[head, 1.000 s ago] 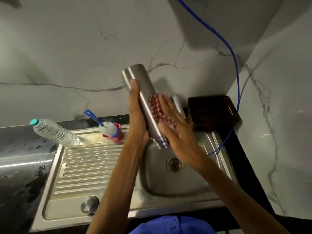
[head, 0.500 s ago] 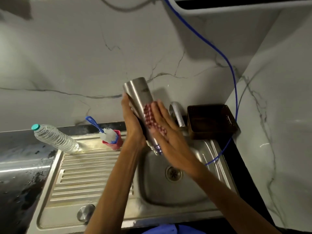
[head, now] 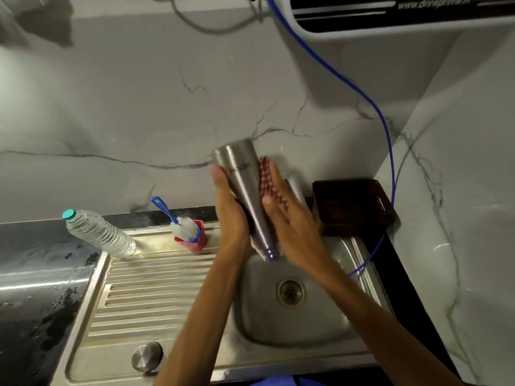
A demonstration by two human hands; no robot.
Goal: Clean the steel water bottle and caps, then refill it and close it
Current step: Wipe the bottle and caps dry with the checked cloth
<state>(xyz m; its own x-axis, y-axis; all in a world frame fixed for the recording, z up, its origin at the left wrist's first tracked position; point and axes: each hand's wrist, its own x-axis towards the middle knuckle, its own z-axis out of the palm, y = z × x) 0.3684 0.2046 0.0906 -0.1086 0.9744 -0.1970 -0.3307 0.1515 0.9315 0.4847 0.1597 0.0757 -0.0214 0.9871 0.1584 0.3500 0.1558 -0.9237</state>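
The steel bottle (head: pixel 245 196) is held upside down over the sink (head: pixel 292 324), its neck pointing down toward the basin and its flat base tilted up toward the far wall. The left hand (head: pixel 231 215) supports it from the left side with fingers laid along the body, fairly straight, not wrapped round it as far as can be seen. The right hand (head: pixel 287 215) presses a red-and-white scrubber (head: pixel 266 179) flat against the right side of the bottle, fingers straight and spread over the pad. Judging by this, the outside of the bottle is being scrubbed, so the cleaning stage is under way and not finished. No cap sits on the neck, and I cannot tell where the caps are; a round steel piece (head: pixel 147 357) lies on the near edge of the draining board and may be one of them. No running water shows. Rinsing, any brushing inside, washing the caps, refilling and closing all seem left to do. A bottle brush (head: pixel 182 225) stands in a pink cup (head: pixel 195 242) at the far side of the draining board, with a plastic water bottle (head: pixel 97 232) to its left. A dark basket (head: pixel 354 207) sits to the right behind the sink, and a blue tube (head: pixel 388 151) runs down the wall beside it.
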